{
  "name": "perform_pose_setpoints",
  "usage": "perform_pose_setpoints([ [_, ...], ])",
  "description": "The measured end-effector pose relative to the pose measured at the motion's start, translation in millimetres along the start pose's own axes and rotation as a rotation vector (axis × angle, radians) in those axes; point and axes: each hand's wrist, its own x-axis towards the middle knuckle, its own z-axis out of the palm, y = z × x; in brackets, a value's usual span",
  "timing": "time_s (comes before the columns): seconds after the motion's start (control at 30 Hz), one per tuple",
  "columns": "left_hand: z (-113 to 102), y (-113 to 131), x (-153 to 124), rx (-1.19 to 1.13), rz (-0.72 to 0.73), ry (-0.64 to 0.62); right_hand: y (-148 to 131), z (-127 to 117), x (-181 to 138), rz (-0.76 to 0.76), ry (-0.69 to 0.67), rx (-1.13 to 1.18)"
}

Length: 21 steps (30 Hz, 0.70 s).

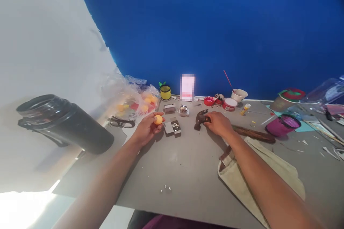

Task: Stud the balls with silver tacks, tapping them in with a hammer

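Observation:
Between the thumb and fingers of my left hand is a small orange ball, like a table tennis ball. My right hand grips a claw hammer near its head, which lies low over the table. The hammer's brown wooden handle stretches to the right behind my wrist. Just right of my left hand stands an open small box full of shiny metal tacks or pins. Beneath my right forearm is a pale cloth glove with a brown cuff.
A large dark flask leans large at the left, near folded glasses and a plastic bag of coloured balls. A pink mesh cup and paper scraps lie right. Loose metal bits lie near the front edge. A blue wall rises behind.

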Motion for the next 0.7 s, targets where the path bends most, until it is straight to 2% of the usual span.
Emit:
perform_pose_setpoints([
  [0.07,2,-3,0,0.092,0.029,0.025,0,-1,0,0.081,0.041,-0.05],
  [0.13,5,-7,-3,0.224,0.077,0.016,-4,0,-1,0.099,0.104,-0.09],
  [0.23,10,-13,-7,0.548,0.169,0.013,-11,2,-2,0.029,0.219,-0.069],
  [0.4,13,-22,-8,1.021,0.432,0.128,-22,5,-2,-0.12,0.364,0.074],
  [0.47,14,-24,-9,1.116,0.521,0.09,-27,8,-4,-0.176,0.372,0.109],
  [0.53,16,-25,-10,1.175,0.551,0.042,-31,10,-7,-0.245,0.36,0.139],
  [0.63,19,-26,-12,1.176,0.545,0.015,-35,13,-10,-0.329,0.335,0.173],
  [0.7,17,-26,-11,1.137,0.513,0.055,-35,14,-11,-0.355,0.322,0.182],
])
